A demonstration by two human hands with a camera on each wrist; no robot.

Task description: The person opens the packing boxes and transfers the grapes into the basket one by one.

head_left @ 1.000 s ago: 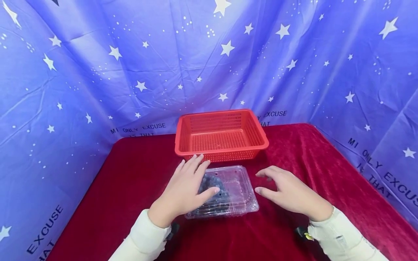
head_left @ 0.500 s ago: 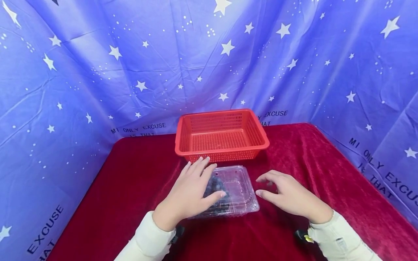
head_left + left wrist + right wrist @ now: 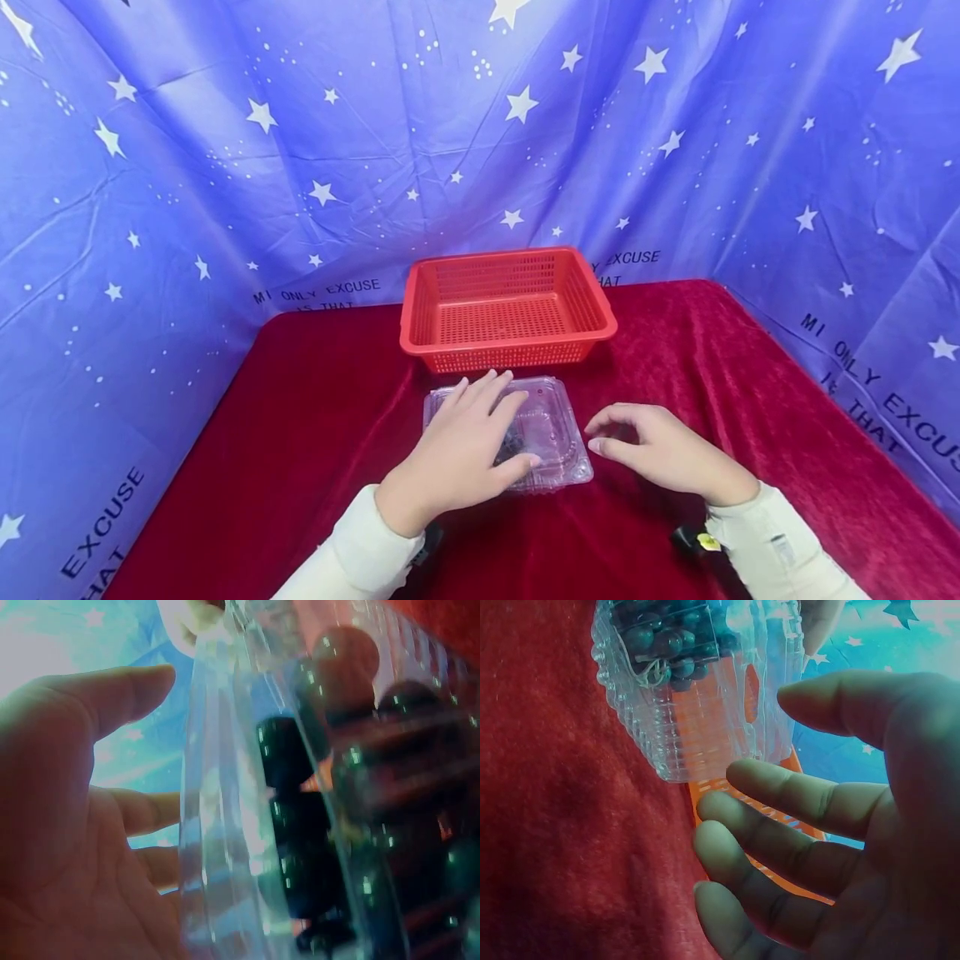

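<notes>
One clear, rectangular plastic box, containing dark, round fruit, is lying on a dark-red, velvety cloth, just before a red, perforated plastic basket. The left hand is spreading over its left part, gripping nothing; contact is unclear. The right hand is hovering just beside its right edge, fingers loosely curved, holding nothing.

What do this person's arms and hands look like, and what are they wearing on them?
The left hand and right hand are bare, without gloves. The left sleeve and right sleeve are cream and reach the wrists. Something dark shows below each wrist, with a small yellow patch at the right one. A greyish mark sits on the right cuff.
</notes>
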